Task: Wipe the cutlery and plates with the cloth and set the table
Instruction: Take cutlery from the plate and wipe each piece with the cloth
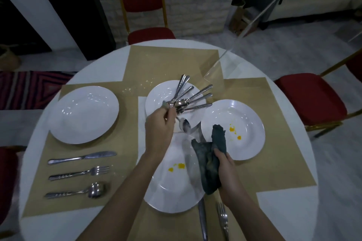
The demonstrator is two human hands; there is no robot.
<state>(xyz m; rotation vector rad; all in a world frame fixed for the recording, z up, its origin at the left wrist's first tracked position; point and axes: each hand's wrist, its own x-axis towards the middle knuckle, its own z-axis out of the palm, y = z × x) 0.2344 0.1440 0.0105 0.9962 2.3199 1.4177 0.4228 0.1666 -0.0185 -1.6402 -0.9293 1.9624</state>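
RISK: fanned cutlery bundle (186,100) gripped at one end only by left hand (159,131), a piece could slip onto the far plate (156,96) | RISK: yellow stains on near plate (172,188) could soil wiped pieces | POSITION: cloth (210,162) clutched in right hand (227,168), near-right of the bundle, apart from it
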